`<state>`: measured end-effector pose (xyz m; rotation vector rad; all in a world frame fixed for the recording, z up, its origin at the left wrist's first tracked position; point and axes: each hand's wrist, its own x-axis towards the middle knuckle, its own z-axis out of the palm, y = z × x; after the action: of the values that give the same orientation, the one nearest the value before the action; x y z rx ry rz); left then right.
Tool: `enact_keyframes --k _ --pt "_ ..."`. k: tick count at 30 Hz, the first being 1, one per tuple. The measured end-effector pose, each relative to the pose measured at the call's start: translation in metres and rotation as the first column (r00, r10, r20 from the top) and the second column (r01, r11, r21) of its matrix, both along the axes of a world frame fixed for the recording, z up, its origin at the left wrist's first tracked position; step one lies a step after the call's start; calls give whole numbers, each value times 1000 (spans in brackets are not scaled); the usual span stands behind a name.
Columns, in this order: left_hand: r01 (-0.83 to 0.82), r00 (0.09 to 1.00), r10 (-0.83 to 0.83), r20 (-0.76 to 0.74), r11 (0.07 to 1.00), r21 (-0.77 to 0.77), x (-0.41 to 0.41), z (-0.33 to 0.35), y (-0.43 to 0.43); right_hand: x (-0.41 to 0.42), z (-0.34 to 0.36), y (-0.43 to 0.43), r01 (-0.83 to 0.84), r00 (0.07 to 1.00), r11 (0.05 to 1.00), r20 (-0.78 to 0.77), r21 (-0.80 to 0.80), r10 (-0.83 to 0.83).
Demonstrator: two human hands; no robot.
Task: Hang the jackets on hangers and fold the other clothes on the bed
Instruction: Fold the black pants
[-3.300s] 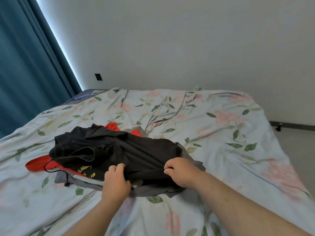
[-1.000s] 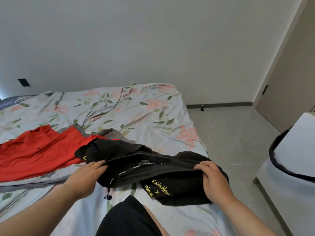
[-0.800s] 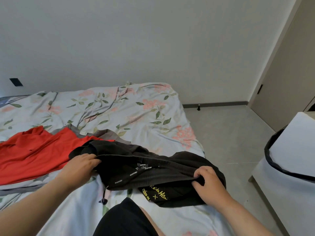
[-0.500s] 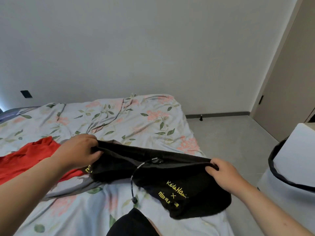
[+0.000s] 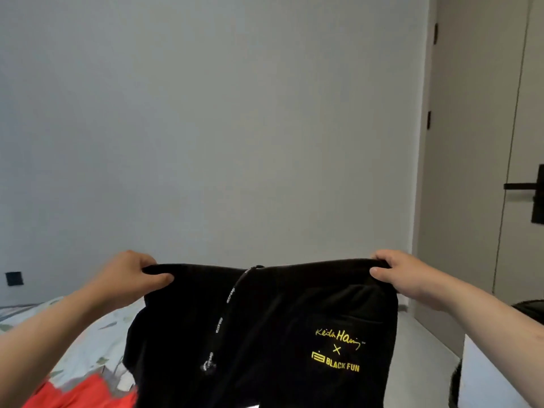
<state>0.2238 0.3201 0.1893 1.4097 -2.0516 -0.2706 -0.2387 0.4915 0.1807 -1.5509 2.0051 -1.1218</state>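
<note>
the black pants (image 5: 265, 334) hang in the air in front of the person, stretched wide by the waistband, above the near edge of the bed (image 5: 88, 334). the legs run out of the bottom of the view, so their length cannot be told. a yellow print (image 5: 338, 353) sits on the right side, and a cord (image 5: 226, 301) dangles loose from the middle of the waistband, its knotted end swinging free.

the left hand (image 5: 129, 278) pinches the left corner of the waistband, fingers curled over the top edge and the thumb pressed against the front. the right hand (image 5: 400, 272) pinches the right corner the same way, thumb on the front, fingers hooked over the edge.

these are no jacket, so they most likely get folded on the bed, and that step is not yet begun.

what could go wrong: each hand holds only a small bite of cloth, and it cannot be told whether both layers of the waistband are caught, so one layer may sag and leave the fold crooked. the loose cord could end up trapped inside a fold as a lump. the red garment (image 5: 88, 393) lies on the bed just beside the hanging cloth, so laying the pants down without shifting sideways would land them on it and tangle the two. the held-up cloth also hides much of the bed. the floor (image 5: 426, 334) lies open to the right, and a slipped right pinch would likely drop that side off the edge.
</note>
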Motion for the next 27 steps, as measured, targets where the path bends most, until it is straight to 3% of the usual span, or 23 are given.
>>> enact_keyframes --k 2,5,8,11,14,16,21,25,27 --pt "38 994 -35 -101 999 32 -1 12 4 3 15 9 17 998 999 62 -39 -15" --pt "121 931 -87 -355 990 75 -7 24 10 10 28 16 85 948 991 314 -102 -49" --pt "145 818 23 -575 959 244 -17 40 15 17 44 16 179 845 980 524 -91 -106" --pt "174 712 191 -675 884 433 -31 66 22 32 64 14 220 677 975 723 -19 -139" --pt "225 616 212 -759 876 427 -56 99 33 51 90 10 235 539 971 837 -45 -92" --pt "279 576 151 -804 888 366 -80 120 45 69 109 4 215 507 969 862 -119 -7" --pt "398 519 -87 -850 905 150 -138 158 85 126 145 -6 119 540 953 824 -280 174" --pt "485 506 -222 -833 872 62 -164 164 120 156 155 -8 75 676 898 684 -433 274" --pt "518 506 -266 -820 854 43 -169 162 132 161 156 -5 20 698 882 638 -472 325"
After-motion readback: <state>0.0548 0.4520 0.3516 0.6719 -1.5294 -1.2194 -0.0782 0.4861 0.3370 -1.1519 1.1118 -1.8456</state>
